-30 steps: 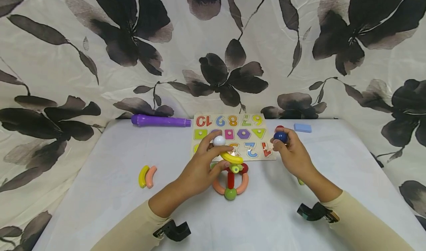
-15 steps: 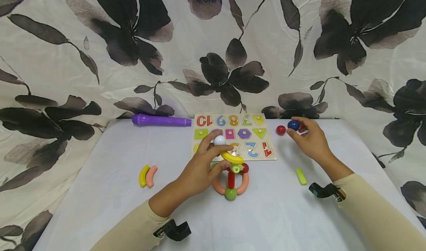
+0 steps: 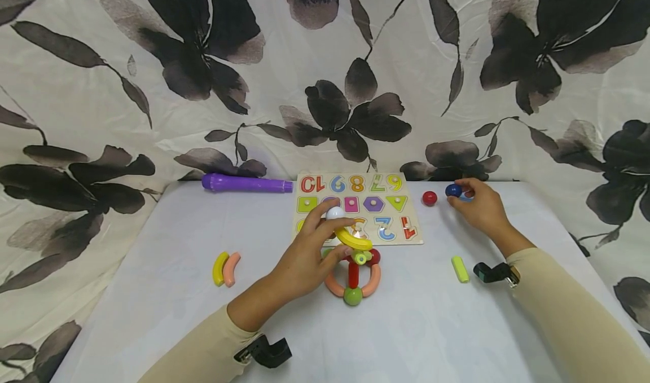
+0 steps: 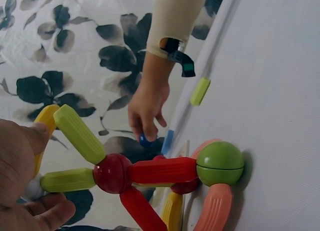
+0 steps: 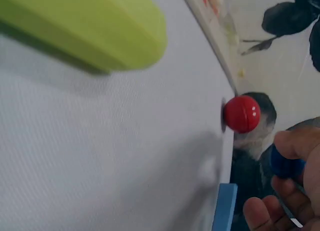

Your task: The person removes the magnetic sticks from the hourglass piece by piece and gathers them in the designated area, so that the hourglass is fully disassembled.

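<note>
My left hand [image 3: 304,259] grips the upper part of a magnetic ball-and-stick construction [image 3: 352,276] at the table's middle. Its fingers are at a white ball [image 3: 334,214] and a yellow curved stick [image 3: 354,240]. In the left wrist view, light green sticks [image 4: 80,133] join a red ball [image 4: 112,173]; lower down are a red stick, a green ball [image 4: 220,162] and salmon curved sticks. At the back right my right hand [image 3: 482,208] pinches a blue ball [image 3: 453,190] between thumb and fingers, above a blue block [image 5: 225,206]. A red ball [image 3: 429,198] lies left of it.
A number-and-shape puzzle board [image 3: 416,237] lies behind the construction. At the back left is a purple microphone-shaped object [image 3: 246,184]. A yellow curved stick [image 3: 219,268] and a salmon one [image 3: 231,269] lie left; a light green stick [image 3: 460,269] lies right.
My right hand has carried the blue ball rightward and back, past the red ball to over the blue block. The left hand has kept its hold and place.
</note>
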Motion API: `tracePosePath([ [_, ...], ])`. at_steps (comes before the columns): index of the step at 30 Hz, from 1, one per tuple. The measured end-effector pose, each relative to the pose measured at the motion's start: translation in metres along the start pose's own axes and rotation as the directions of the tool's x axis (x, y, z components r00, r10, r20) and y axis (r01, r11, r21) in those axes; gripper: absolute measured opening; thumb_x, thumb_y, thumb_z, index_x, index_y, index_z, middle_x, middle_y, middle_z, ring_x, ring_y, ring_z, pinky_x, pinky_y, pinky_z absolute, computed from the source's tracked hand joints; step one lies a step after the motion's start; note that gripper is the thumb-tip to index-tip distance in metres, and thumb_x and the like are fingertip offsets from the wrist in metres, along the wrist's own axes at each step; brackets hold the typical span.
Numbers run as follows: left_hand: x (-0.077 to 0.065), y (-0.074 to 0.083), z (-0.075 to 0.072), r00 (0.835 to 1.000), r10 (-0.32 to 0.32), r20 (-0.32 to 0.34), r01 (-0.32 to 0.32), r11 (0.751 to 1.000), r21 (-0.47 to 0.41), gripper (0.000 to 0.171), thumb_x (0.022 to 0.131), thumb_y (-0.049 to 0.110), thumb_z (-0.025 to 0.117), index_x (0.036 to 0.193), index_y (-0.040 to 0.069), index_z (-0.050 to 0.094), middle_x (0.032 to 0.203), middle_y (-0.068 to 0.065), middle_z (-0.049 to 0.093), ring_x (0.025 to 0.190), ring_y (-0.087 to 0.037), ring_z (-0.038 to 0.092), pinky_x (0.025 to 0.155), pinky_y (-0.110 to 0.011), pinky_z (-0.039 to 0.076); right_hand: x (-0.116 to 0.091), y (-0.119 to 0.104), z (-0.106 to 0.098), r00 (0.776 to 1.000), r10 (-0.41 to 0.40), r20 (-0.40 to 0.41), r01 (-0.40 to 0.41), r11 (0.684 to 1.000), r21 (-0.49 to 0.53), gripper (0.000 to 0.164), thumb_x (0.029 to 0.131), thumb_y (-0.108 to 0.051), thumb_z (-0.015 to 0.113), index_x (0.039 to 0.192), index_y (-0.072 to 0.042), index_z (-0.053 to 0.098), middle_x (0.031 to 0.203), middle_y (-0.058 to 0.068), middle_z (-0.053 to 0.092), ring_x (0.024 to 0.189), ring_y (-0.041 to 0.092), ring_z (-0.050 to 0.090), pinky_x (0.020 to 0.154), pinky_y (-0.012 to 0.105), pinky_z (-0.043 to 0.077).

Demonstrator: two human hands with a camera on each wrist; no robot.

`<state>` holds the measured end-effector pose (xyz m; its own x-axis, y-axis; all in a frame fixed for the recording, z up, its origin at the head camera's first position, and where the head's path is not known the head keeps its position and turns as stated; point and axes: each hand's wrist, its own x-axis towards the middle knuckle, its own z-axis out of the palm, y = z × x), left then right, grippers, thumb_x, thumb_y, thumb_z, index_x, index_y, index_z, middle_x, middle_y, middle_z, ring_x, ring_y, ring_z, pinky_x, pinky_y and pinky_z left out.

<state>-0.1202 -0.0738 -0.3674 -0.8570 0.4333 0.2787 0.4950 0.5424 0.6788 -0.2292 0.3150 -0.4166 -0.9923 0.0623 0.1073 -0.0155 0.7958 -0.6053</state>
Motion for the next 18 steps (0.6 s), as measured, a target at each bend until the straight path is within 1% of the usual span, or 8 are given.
tracePosePath([
  [2,0.0,0.0,0.0,1.0,0.005,-0.004,-0.005,1.0,0.005,0.053,0.092,0.013,0.078,0.142,0.019,0.061,0.165,-0.002,0.023,0.126,-0.022,0.058,0.099,-0.03,0.052,0.004,0.006,0.002,1.0,0.009,0.02,-0.008,1.0,-0.011,0.054,0.096,-0.022,0.073,0.139,0.004,0.055,0.127,0.029,0.059,0.117,0.045,0.054,0.097,0.059,0.046],
  [7,0.0,-0.001,0.001,1.0,0.021,-0.014,-0.021,1.0,0.016,0.056,0.091,0.012,0.079,0.143,0.018,0.059,0.165,-0.004,0.025,0.126,-0.022,0.057,0.099,-0.032,0.053,0.01,0.014,0.007,0.996,0.045,0.083,-0.041,0.998,-0.044,0.05,0.094,-0.021,0.075,0.135,0.003,0.058,0.124,0.027,0.062,0.112,0.043,0.055,0.094,0.058,0.047],
  [10,0.0,-0.001,0.001,1.0,0.019,-0.016,-0.019,1.0,0.016,0.056,0.091,0.013,0.079,0.143,0.018,0.059,0.165,-0.002,0.025,0.126,-0.022,0.057,0.098,-0.032,0.053,0.013,0.016,0.009,0.99,0.056,0.127,-0.049,0.997,-0.059,0.049,0.094,-0.019,0.075,0.134,0.003,0.059,0.124,0.027,0.063,0.115,0.045,0.055,0.099,0.061,0.044],
  [13,0.0,-0.001,0.0,1.0,0.012,-0.013,-0.012,1.0,0.019,0.057,0.091,0.013,0.079,0.143,0.019,0.059,0.165,0.0,0.024,0.125,-0.022,0.057,0.097,-0.03,0.053,0.016,0.017,0.011,0.987,0.053,0.155,-0.042,0.997,-0.072,0.048,0.094,-0.017,0.074,0.135,0.004,0.058,0.126,0.028,0.063,0.122,0.047,0.053,0.105,0.064,0.039],
  [18,0.0,0.0,0.0,1.0,0.005,-0.012,-0.005,1.0,0.018,0.057,0.091,0.013,0.079,0.143,0.019,0.059,0.166,0.0,0.023,0.125,-0.021,0.058,0.097,-0.028,0.053,0.018,0.019,0.013,0.985,0.053,0.167,-0.036,0.994,-0.101,0.049,0.094,-0.016,0.074,0.136,0.005,0.057,0.127,0.028,0.062,0.125,0.049,0.051,0.108,0.065,0.036],
])
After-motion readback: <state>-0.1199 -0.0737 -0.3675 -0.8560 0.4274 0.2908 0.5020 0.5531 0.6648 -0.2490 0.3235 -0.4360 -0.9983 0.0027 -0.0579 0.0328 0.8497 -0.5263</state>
